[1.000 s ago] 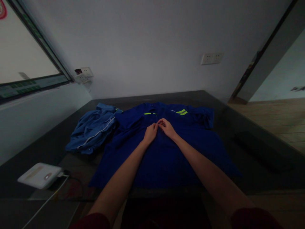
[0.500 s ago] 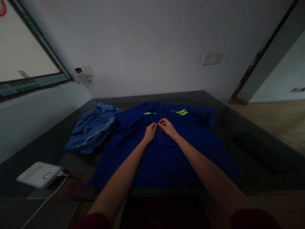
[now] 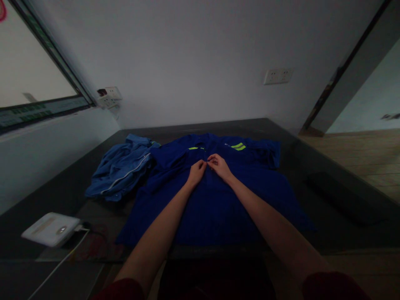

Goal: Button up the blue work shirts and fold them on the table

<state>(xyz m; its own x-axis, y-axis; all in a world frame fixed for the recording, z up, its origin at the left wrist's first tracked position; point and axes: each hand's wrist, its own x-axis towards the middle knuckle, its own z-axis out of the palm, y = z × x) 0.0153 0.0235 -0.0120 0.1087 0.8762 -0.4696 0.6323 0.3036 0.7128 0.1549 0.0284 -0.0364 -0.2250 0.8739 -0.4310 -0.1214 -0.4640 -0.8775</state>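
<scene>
A dark blue work jacket [image 3: 218, 204] with yellow-green reflective strips lies spread on the dark table, its collar toward the wall. Over the middle of its front, my left hand [image 3: 197, 172] pinches the cloth at the centre line. My right hand [image 3: 218, 166] is closed in a pinch just beside it, fingertips nearly meeting those of the left. Whatever small part of the front edge lies between the fingertips is too small to make out.
Left of the jacket, a crumpled lighter blue garment [image 3: 121, 168] with white piping lies in a heap. Nearer on that side is a white box-like device [image 3: 51, 229] with a cable. A dark flat object [image 3: 343, 198] rests at right. Behind stands a wall with sockets [image 3: 278, 76].
Both hands stay at the same spot on the jacket's front. Only slight finger movement shows, and the view has shifted a little.
</scene>
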